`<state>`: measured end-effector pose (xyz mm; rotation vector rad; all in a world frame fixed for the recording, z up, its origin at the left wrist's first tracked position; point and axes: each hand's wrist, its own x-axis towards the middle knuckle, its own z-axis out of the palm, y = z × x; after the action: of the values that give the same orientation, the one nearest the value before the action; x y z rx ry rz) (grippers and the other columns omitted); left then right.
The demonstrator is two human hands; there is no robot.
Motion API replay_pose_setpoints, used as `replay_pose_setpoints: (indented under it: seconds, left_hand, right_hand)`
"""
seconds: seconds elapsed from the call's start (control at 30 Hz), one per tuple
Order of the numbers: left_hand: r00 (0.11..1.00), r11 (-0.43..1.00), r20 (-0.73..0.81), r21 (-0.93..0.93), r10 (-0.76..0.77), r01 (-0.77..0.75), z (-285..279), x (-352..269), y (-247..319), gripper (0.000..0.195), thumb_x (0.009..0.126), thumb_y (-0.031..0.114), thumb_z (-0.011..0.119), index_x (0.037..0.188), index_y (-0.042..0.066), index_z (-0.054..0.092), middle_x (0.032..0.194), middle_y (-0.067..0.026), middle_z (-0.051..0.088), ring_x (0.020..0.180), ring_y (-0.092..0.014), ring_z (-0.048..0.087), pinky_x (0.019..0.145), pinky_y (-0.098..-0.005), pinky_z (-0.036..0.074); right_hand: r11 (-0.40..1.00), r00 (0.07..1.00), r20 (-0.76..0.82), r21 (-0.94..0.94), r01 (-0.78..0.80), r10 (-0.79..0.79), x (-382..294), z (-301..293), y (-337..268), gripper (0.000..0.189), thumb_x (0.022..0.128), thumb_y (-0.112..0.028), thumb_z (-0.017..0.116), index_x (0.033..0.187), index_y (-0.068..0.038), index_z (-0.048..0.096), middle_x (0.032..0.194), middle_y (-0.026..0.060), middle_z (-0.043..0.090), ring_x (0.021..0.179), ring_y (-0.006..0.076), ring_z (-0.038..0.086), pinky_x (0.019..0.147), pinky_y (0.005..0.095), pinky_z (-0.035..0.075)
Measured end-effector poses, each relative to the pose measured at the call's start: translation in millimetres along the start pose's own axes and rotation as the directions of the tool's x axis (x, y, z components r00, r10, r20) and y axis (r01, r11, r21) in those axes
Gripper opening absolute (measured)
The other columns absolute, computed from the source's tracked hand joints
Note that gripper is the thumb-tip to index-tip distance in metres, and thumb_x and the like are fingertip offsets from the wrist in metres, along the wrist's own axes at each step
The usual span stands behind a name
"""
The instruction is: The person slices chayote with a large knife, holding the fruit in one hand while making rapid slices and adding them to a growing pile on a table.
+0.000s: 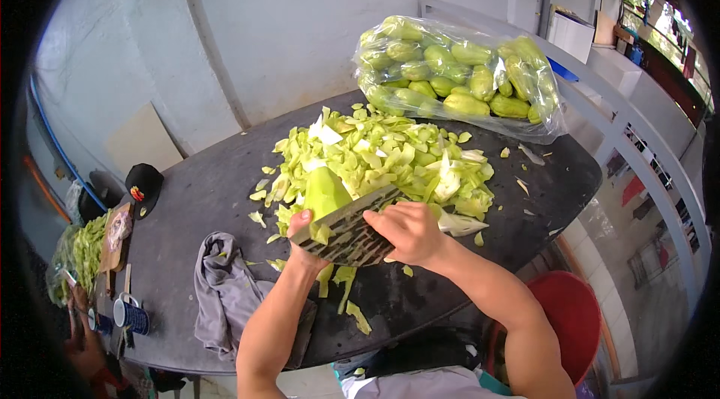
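Observation:
My left hand [305, 241] holds a pale green fruit [325, 194], probably a papaya, with smooth, peeled-looking flesh. Across its near side lies the broad, dark-patterned blade of a large knife [354, 230], with a bit of green on the blade. My right hand [409, 233] is closed at the knife's right end; the handle is hidden in the fist. Behind both hands spreads a heap of thin green slices and peelings [371, 157]. Several long peel strips [357, 314] lie on the dark table below the knife.
A clear plastic bag [461, 73] full of green fruits stands at the back. A grey cloth [225, 292], a black cap [144, 188] and blue patterned mugs [131, 314] are at left, near another person's hands [81, 314]. A red tub [565, 320] stands at lower right, beside a metal railing [624, 129].

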<state>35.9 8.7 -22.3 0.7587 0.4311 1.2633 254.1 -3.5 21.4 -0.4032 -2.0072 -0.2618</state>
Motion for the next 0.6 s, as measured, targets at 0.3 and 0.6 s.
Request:
replay_pose_setpoints:
  seconds: [0.3,0.6]
  left_hand:
    - [0.999,0.997,0.036,0.074,0.018,-0.02,11,-2,2,0.093,0.069,0.059,0.063,0.143,0.006,0.041,0.116,-0.022,0.061,0.08,-0.036,0.066,0.06,-0.0464,0.056]
    - [0.973,0.99,0.219,0.133,-0.069,0.04,7,-3,7,0.08,0.071,0.06,0.06,0.127,0.004,0.054,0.102,-0.0244,0.063,0.07,-0.039,0.064,0.056,-0.045,0.055]
  right_hand:
    - [0.961,0.97,0.045,-0.157,-0.229,0.238,-11,16,14,0.018,0.074,-0.004,0.066,0.086,-0.008,0.052,0.062,0.0085,0.064,0.056,0.0279,0.067,0.048,0.0388,0.053]
    - [0.923,0.913,0.162,-0.161,-0.35,0.374,-10,5,17,0.023,0.074,-0.003,0.07,0.092,-0.005,0.055,0.073,0.0136,0.067,0.065,0.0328,0.068,0.057,0.0412,0.054]
